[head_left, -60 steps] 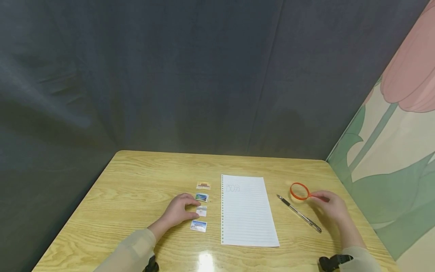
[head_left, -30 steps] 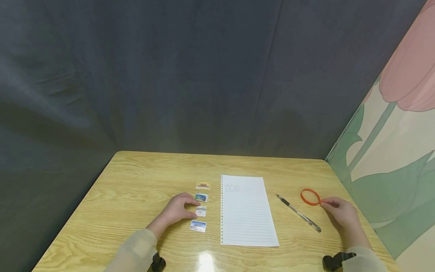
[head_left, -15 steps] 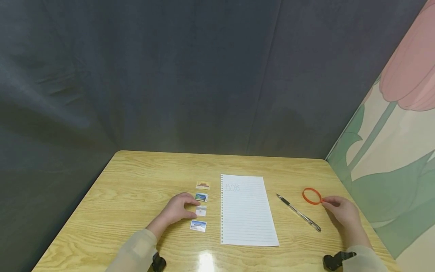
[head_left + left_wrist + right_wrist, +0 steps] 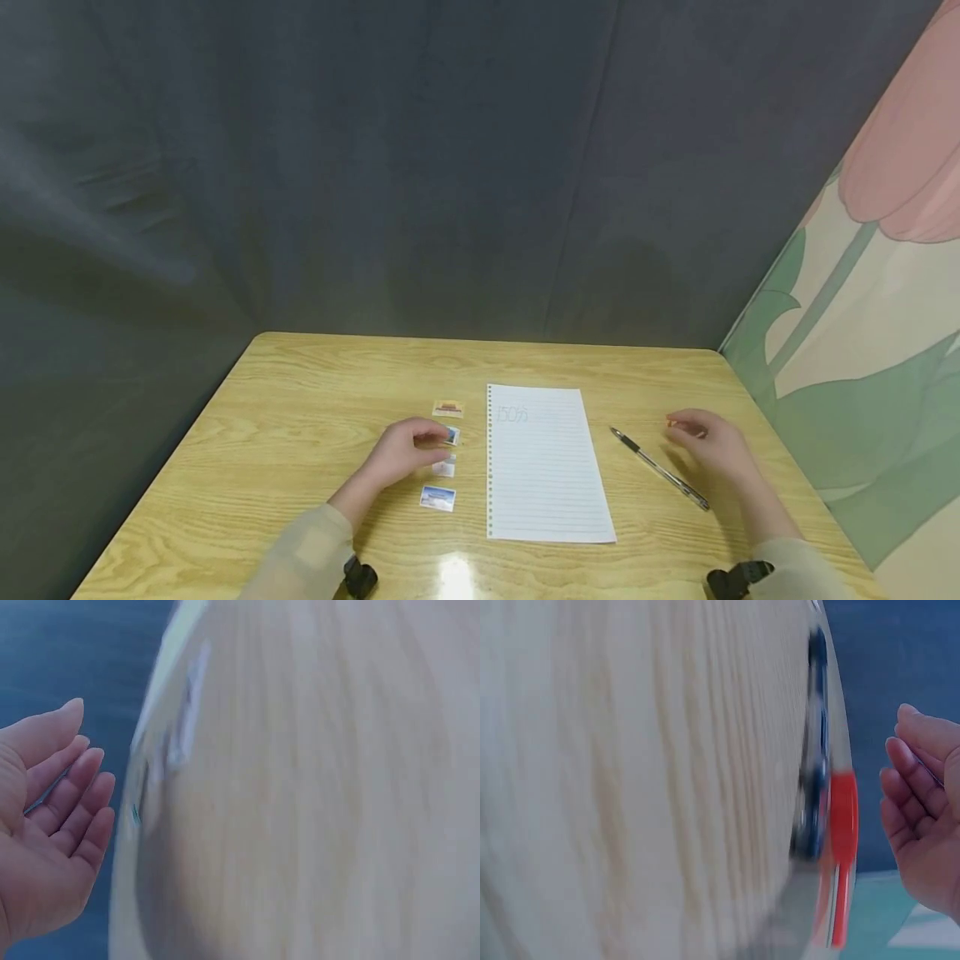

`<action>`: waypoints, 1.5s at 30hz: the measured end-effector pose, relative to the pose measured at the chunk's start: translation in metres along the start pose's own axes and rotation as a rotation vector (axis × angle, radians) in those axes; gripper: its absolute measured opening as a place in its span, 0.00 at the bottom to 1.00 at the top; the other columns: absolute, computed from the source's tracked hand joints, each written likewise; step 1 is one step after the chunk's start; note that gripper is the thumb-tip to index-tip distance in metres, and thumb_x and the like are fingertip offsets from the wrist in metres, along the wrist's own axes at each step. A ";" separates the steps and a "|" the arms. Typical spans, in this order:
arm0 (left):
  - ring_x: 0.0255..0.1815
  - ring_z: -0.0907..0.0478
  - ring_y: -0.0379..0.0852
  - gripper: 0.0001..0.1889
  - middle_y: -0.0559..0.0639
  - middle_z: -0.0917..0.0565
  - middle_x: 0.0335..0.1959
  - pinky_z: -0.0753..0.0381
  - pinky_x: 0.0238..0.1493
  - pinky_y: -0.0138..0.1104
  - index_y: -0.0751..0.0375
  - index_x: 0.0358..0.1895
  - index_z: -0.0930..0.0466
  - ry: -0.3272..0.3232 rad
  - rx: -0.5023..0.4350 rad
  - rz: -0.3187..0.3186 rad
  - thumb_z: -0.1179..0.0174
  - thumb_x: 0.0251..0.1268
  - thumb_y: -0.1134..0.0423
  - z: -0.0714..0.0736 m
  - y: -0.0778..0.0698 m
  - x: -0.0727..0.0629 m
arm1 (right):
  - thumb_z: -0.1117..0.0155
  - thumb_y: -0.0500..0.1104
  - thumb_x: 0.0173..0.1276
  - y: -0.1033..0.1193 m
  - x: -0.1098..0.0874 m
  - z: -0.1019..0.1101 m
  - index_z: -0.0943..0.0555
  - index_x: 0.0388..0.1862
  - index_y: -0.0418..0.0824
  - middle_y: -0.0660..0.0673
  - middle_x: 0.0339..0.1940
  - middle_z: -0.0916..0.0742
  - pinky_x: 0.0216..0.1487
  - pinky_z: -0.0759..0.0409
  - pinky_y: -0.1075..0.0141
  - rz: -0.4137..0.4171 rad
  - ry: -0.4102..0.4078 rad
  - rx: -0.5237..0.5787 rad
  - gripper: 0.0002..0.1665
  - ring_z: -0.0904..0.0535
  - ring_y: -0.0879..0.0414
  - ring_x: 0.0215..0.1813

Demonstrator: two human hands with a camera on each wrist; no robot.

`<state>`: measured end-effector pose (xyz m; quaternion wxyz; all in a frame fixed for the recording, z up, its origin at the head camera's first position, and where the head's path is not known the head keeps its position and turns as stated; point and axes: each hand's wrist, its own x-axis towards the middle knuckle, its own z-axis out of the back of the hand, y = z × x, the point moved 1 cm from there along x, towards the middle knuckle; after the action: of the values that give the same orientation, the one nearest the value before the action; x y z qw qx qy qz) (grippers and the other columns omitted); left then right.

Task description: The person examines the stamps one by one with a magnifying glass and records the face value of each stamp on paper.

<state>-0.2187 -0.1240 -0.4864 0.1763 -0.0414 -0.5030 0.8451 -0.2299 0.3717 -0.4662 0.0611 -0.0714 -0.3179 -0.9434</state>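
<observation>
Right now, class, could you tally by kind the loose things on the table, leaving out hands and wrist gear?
Small printed cards: 4
Lined paper sheet: 1
Pen: 1
Red handled tool: 1
Total: 7

1. Head: worn high, facing forward and down; widest view, tabletop (image 4: 322, 383) towards 6 o'clock, dark curtain (image 4: 375, 167) at 12.
2. Left wrist: low, close to the tabletop, scene turned sideways; left hand (image 4: 45, 855) at 9 o'clock.
3. Right wrist: equally low, also sideways; right hand (image 4: 934, 844) at 3 o'clock.
4. Head and right wrist share the pen (image 4: 660, 469).
</observation>
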 end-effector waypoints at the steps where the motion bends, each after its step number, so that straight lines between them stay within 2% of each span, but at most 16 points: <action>1: 0.51 0.19 0.51 0.16 0.50 0.15 0.48 0.19 0.55 0.45 0.62 0.52 0.15 -0.004 -0.009 -0.006 0.30 0.61 0.63 -0.004 -0.005 0.001 | 0.32 0.43 0.69 0.005 0.001 -0.003 0.16 0.51 0.34 0.42 0.40 0.13 0.37 0.21 0.64 0.023 0.008 0.005 0.17 0.20 0.55 0.38; 4: 0.53 0.19 0.52 0.17 0.51 0.15 0.49 0.20 0.55 0.46 0.62 0.54 0.16 0.000 -0.029 -0.011 0.31 0.63 0.62 -0.017 -0.019 0.001 | 0.31 0.42 0.67 0.018 0.003 -0.009 0.16 0.52 0.33 0.44 0.39 0.12 0.40 0.19 0.63 0.059 0.031 0.021 0.18 0.19 0.53 0.40; 10: 0.55 0.21 0.53 0.19 0.50 0.15 0.52 0.22 0.57 0.51 0.62 0.55 0.17 0.027 -0.061 -0.015 0.31 0.63 0.59 -0.048 -0.038 -0.001 | 0.31 0.45 0.68 0.027 0.005 -0.021 0.17 0.54 0.34 0.42 0.43 0.12 0.45 0.18 0.62 0.049 0.062 0.058 0.21 0.16 0.51 0.44; 17: 0.61 0.24 0.53 0.23 0.47 0.17 0.56 0.26 0.63 0.48 0.56 0.56 0.16 0.048 -0.025 0.009 0.27 0.57 0.55 -0.078 -0.048 -0.002 | 0.26 0.42 0.63 0.023 0.005 -0.031 0.15 0.52 0.34 0.42 0.42 0.11 0.39 0.18 0.68 0.086 0.082 0.081 0.21 0.16 0.52 0.42; 21: 0.60 0.23 0.52 0.24 0.48 0.16 0.55 0.25 0.63 0.45 0.57 0.55 0.16 0.075 -0.001 -0.022 0.26 0.54 0.56 -0.089 -0.050 -0.002 | 0.26 0.42 0.62 0.023 0.003 -0.034 0.17 0.54 0.33 0.42 0.43 0.12 0.41 0.18 0.65 0.088 0.108 0.070 0.23 0.17 0.49 0.44; 25: 0.58 0.22 0.48 0.25 0.47 0.15 0.54 0.25 0.62 0.40 0.58 0.55 0.15 0.080 0.057 -0.078 0.24 0.52 0.56 -0.100 -0.049 0.000 | 0.26 0.41 0.62 0.022 0.001 -0.037 0.18 0.55 0.31 0.40 0.43 0.12 0.44 0.17 0.61 0.105 0.124 0.080 0.24 0.17 0.46 0.45; 30: 0.61 0.24 0.47 0.29 0.46 0.17 0.58 0.28 0.65 0.39 0.57 0.58 0.17 0.081 0.136 -0.123 0.24 0.50 0.54 -0.109 -0.047 0.000 | 0.26 0.41 0.62 0.020 0.000 -0.040 0.17 0.55 0.31 0.38 0.47 0.13 0.46 0.17 0.60 0.107 0.119 0.082 0.25 0.17 0.45 0.47; 37: 0.65 0.27 0.49 0.32 0.48 0.21 0.62 0.32 0.69 0.41 0.57 0.61 0.19 0.069 0.246 -0.153 0.24 0.49 0.54 -0.112 -0.048 0.000 | 0.25 0.40 0.60 0.016 0.001 -0.044 0.16 0.53 0.31 0.40 0.46 0.13 0.44 0.18 0.64 0.113 0.105 0.088 0.23 0.18 0.47 0.46; 41: 0.62 0.25 0.48 0.31 0.49 0.19 0.60 0.30 0.67 0.38 0.59 0.59 0.18 0.058 0.261 -0.192 0.23 0.48 0.56 -0.113 -0.045 0.001 | 0.25 0.40 0.60 0.015 0.001 -0.047 0.15 0.52 0.32 0.43 0.42 0.14 0.43 0.18 0.66 0.113 0.104 0.089 0.22 0.19 0.52 0.43; 45: 0.59 0.24 0.47 0.29 0.48 0.17 0.58 0.28 0.65 0.37 0.59 0.58 0.17 0.051 0.247 -0.201 0.22 0.48 0.58 -0.113 -0.042 0.001 | 0.24 0.39 0.60 0.013 0.002 -0.049 0.15 0.50 0.33 0.46 0.40 0.14 0.41 0.19 0.67 0.099 0.106 0.080 0.20 0.20 0.55 0.41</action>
<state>-0.1807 -0.0110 -0.5053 0.2763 0.0094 -0.3922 0.8773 -0.2344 0.3312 -0.4964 0.1275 -0.0344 -0.3478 -0.9282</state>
